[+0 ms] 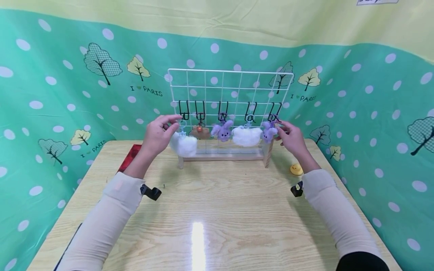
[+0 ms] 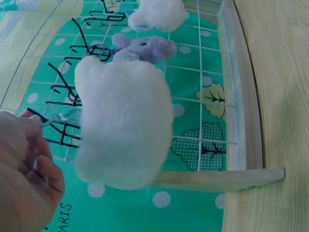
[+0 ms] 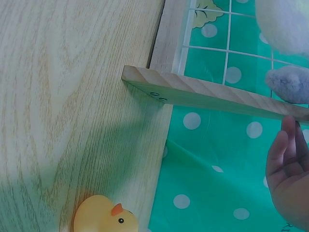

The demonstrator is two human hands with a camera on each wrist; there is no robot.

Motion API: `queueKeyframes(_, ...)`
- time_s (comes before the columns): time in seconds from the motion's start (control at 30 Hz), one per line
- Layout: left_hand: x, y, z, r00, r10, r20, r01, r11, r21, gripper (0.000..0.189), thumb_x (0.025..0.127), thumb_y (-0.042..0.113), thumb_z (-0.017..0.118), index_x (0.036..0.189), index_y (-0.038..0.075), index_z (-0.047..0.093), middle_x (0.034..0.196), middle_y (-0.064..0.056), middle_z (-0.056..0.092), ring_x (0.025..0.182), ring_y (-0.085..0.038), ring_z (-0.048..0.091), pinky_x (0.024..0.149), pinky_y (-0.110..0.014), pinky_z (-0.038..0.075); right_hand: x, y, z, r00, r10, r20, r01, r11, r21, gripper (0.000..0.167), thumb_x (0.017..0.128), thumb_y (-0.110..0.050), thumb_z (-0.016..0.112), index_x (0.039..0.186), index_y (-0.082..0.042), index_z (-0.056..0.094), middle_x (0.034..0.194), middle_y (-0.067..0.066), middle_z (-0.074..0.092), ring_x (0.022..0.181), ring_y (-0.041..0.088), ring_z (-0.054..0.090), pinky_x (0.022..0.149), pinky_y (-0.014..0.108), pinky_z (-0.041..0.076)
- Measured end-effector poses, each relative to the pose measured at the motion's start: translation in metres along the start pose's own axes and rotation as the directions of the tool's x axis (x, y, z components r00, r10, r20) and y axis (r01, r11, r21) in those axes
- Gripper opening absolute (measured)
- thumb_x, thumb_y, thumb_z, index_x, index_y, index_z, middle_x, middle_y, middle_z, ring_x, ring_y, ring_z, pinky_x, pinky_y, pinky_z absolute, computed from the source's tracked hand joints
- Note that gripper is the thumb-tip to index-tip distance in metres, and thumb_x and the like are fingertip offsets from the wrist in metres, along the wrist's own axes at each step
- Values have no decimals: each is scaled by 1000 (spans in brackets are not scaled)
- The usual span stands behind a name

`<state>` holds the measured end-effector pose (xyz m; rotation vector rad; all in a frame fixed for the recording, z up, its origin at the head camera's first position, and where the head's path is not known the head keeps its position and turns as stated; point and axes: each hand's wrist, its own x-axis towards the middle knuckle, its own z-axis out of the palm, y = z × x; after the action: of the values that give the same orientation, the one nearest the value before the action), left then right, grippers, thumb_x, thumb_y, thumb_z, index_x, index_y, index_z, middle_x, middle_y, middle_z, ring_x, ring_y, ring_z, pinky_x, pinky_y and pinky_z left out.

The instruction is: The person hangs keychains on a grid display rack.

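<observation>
At the rack's left end my left hand pinches the light blue strap of a fluffy white plush keychain, right by the leftmost black hook. In the left wrist view this white plush hangs large in front of the rack. My right hand reaches to the rightmost hook, thumb and forefinger pinching at the top of a purple bunny keychain. The right wrist view cuts off those fingertips; the bunny's grey-purple body hangs just beyond the wooden side post.
A white wire grid rack on a wooden base carries a brown plush, another purple bunny and another white plush on hooks. A yellow duck sits right; a red object lies left. Patterned cloth encloses the table.
</observation>
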<state>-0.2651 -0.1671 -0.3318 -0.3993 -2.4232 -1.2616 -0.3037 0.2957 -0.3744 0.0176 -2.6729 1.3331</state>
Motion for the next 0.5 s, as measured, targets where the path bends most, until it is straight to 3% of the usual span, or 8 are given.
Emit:
queueKeyframes(0.1,-1,-1,-1,1000,-24,16,24,1000,1,33,104,24,61,135,16,66,114,-9,61,85,-20,54,62,-19,48,0,0,0,1000,-6,1,6,1000,-2,48,108,-38,47,155,-26,44,133,19,63,100,32,68,72,34,61)
queueKeyframes(0.3,-6,-6,-7,995,-81,52,83,996,-37,35,105,29,58,138,18,63,122,-9,58,89,-23,53,64,-21,50,1,0,0,1000,-19,-1,19,1000,3,47,108,-36,48,154,-24,47,135,19,63,100,34,69,75,42,62)
queueKeyframes(0.5,-12,-10,-15,994,-92,57,94,995,-32,34,106,31,55,138,20,63,123,-9,57,90,-21,51,64,-23,48,1,-2,-5,999,-7,49,7,1000,-11,51,108,-38,48,157,-26,41,143,20,58,106,38,68,71,31,60)
